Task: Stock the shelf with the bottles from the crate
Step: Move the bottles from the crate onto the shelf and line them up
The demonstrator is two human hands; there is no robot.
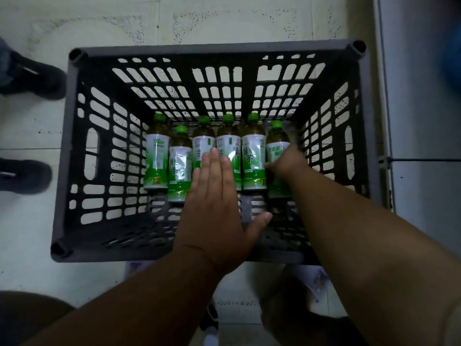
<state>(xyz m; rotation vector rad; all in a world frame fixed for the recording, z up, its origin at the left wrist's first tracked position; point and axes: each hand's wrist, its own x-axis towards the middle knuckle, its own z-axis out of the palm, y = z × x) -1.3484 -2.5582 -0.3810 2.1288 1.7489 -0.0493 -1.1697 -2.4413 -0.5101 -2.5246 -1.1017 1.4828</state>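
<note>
Crate (74,151): dark slatted plastic, fills centre of frame, stands on pale tiled floor (174,23).
Bottles: 6 green-capped tea bottles lying side by side on crate bottom, caps toward top of frame, row spans centre from left to right.
Bottle 1 (156,156): leftmost in row, white and green label, untouched.
Bottle 2 (179,168): just right of bottle 1, set a little lower in frame.
Bottle 3 (202,143): centre of frame, lower part hidden under left hand.
Bottle 4 (228,143): touching bottle 3, partly under left hand's fingers.
Bottle 5 (253,161): right of centre, label with green characters, bare of hands.
Bottle 6 (277,148): rightmost, close to crate's right wall.
Left hand (214,203): centre of frame, palm down, fingers straight and pressed together over bottles 3 and 4, thumb out to right; grip flat, pinching nothing.
Right hand (287,161): right of centre, blurred, on bottle 6's label; grip appears curled round bottle 6.
Shoes (30,78): 2 dark ones at left edge, upper and middle.
</note>
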